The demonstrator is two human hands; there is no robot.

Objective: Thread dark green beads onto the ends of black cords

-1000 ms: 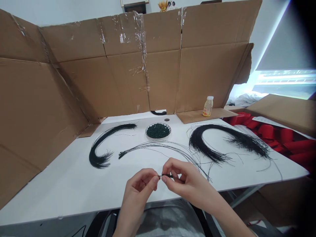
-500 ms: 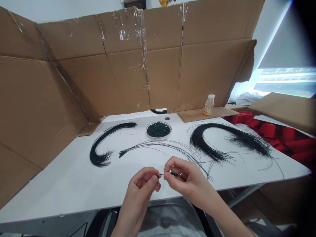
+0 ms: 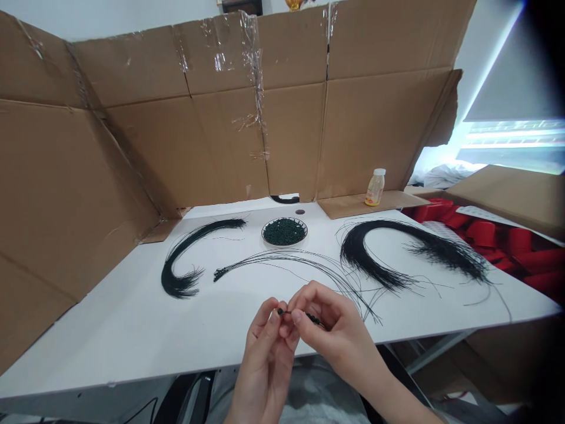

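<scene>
Near the table's front edge, my left hand [image 3: 268,347] pinches a small dark bead [image 3: 280,311] between thumb and fingertips. My right hand [image 3: 333,330] is closed on a thin dark cord, with several dark beads [image 3: 313,318] strung on it under the fingers. A short stretch of cord runs between the two hands, whose fingertips nearly meet. Just beyond them lies a loose bundle of beaded cords [image 3: 282,257], its beaded ends at the left. Behind it stands a plate [image 3: 263,237] heaped with dark green beads [image 3: 285,231].
A curved bundle of black cords [image 3: 170,274] lies left and a thicker one [image 3: 353,253] right on the white table [image 3: 132,330]. Cardboard walls [image 3: 212,141] rise behind and left. A small bottle [image 3: 375,188] stands back right, near a box of red pieces [image 3: 481,234].
My left hand has moved right and turned its palm more upward, closer to my right hand. The bead at its fingertips now shows more. My right hand has barely moved.
</scene>
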